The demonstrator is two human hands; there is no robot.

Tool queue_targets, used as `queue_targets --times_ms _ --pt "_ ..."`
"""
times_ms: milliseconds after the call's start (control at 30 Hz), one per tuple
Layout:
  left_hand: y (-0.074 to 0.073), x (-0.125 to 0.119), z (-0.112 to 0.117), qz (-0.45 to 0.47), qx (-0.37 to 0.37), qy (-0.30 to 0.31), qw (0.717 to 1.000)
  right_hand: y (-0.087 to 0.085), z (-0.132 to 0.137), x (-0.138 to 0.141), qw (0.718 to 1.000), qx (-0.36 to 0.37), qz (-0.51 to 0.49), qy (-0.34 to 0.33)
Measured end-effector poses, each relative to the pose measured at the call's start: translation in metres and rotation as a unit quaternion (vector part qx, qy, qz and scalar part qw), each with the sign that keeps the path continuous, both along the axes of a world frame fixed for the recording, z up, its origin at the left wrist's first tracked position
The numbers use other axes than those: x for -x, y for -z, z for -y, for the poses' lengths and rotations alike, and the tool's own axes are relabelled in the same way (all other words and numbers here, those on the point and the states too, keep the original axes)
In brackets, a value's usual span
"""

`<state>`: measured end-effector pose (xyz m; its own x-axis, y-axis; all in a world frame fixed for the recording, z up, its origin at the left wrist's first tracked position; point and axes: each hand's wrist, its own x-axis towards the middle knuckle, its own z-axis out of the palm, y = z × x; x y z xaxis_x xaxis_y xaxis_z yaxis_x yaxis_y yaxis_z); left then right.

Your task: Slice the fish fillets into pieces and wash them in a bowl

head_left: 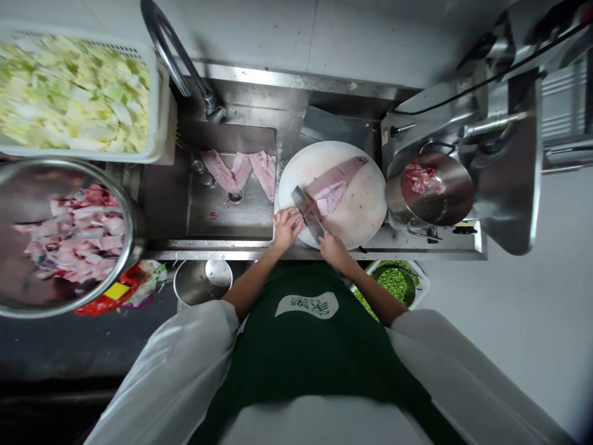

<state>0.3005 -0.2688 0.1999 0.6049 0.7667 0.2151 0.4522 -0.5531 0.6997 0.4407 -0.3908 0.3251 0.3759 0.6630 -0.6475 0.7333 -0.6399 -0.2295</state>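
Note:
My right hand (334,250) is closed around the handle of a kitchen knife (308,213), whose wide blade points up and left over the round white cutting board (365,213). Just left of the blade, my left hand (286,228) rests at the board's edge with its fingers bent and somewhat apart. I see nothing held in it, though the space under the fingers is hidden. On the board, right of the blade, lies a long pale pink piece of meat or fish (338,179) with cuts across it.
Similar pink pieces (222,173) lie in the sink (199,216) below a faucet (173,49). At left are a basket of chopped cabbage (78,93) and a large bowl of cut pieces (83,235). A steel pot (451,191) holding meat stands right; chopped greens (393,281) sit below.

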Motion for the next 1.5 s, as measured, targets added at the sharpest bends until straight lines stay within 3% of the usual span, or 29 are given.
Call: queue_targets --times_ms 100,200,300,433,500,700,800,933,1000,1100,1200,1300,1400,1500 --pt "-0.003 -0.011 0.001 -0.028 -0.001 -0.002 1.000 -0.006 0.050 -0.012 0.999 0.043 0.003 -0.004" --pt "-0.008 -0.022 -0.001 -0.060 0.008 0.016 0.998 -0.007 0.066 -0.032 0.998 0.049 0.040 0.005" --pt "-0.012 -0.026 -0.004 -0.044 0.013 0.027 0.999 -0.011 0.061 -0.041 0.996 0.047 0.071 0.011" --pt "-0.011 -0.018 -0.010 0.051 0.005 -0.059 0.997 -0.023 0.046 -0.029 0.998 0.032 0.057 -0.002" --pt "-0.008 -0.014 -0.013 0.075 -0.012 -0.074 0.994 -0.028 0.036 -0.020 0.999 0.016 0.045 -0.005" --pt "0.000 -0.018 -0.015 0.025 -0.002 0.055 0.998 -0.025 0.022 -0.020 1.000 0.002 0.022 0.004" --pt "-0.001 -0.025 -0.005 0.049 0.026 0.036 0.998 -0.020 0.039 -0.035 0.999 -0.007 0.039 0.034" --pt "-0.009 -0.051 0.001 0.062 0.059 0.064 0.994 -0.022 0.073 -0.056 0.990 -0.022 0.072 0.116" --pt "-0.011 -0.073 -0.011 0.054 0.035 0.060 0.996 -0.027 0.090 -0.063 0.981 -0.020 0.092 0.168" --pt "-0.008 -0.114 -0.046 -0.001 0.006 0.007 1.000 -0.037 0.117 -0.067 0.973 -0.013 0.105 0.204" --pt "-0.005 -0.148 -0.076 -0.089 0.067 0.040 0.993 -0.044 0.148 -0.067 0.981 0.002 0.092 0.170" --pt "-0.014 -0.159 -0.093 -0.164 0.172 0.055 0.970 -0.044 0.167 -0.061 0.996 0.029 0.046 0.073" --pt "-0.030 -0.141 -0.106 -0.197 0.221 0.021 0.955 -0.034 0.157 -0.047 0.999 0.032 -0.010 -0.034" --pt "-0.043 -0.099 -0.121 -0.164 0.229 -0.028 0.959 -0.017 0.125 -0.034 0.997 0.025 -0.030 -0.065"
